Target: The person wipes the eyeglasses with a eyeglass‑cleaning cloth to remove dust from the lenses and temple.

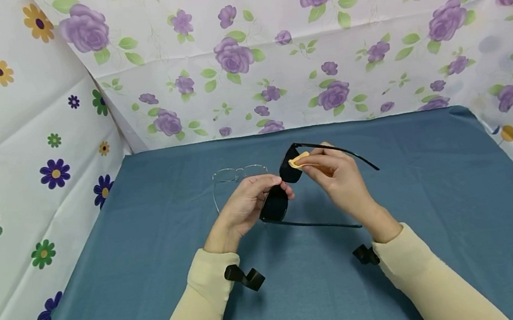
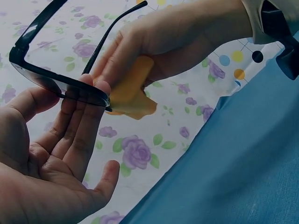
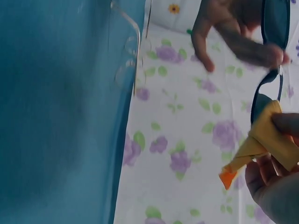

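Black sunglasses (image 1: 274, 205) are held up above the table, temples unfolded and reaching to the right. My left hand (image 1: 249, 204) pinches them near the bridge between thumb and fingers; the left wrist view shows this hand (image 2: 60, 154) below the dark lens. In my right hand (image 1: 336, 176) a yellow cloth (image 1: 298, 160) is pinched against the far lens. The right wrist view shows the folded cloth (image 3: 261, 140) with an orange corner, gripped between thumb and fingers at the lens. Behind the left hand, thin-framed clear eyeglasses (image 1: 238, 172) lie on the table, partly hidden by that hand.
A blue-grey cloth (image 1: 109, 303) covers the table. Behind it hangs a white sheet with purple flowers (image 1: 233, 55), and a flowered sheet (image 1: 13, 163) stands at the left. Black wrist mounts (image 1: 245, 276) sit on both cream sleeves (image 1: 191, 319).
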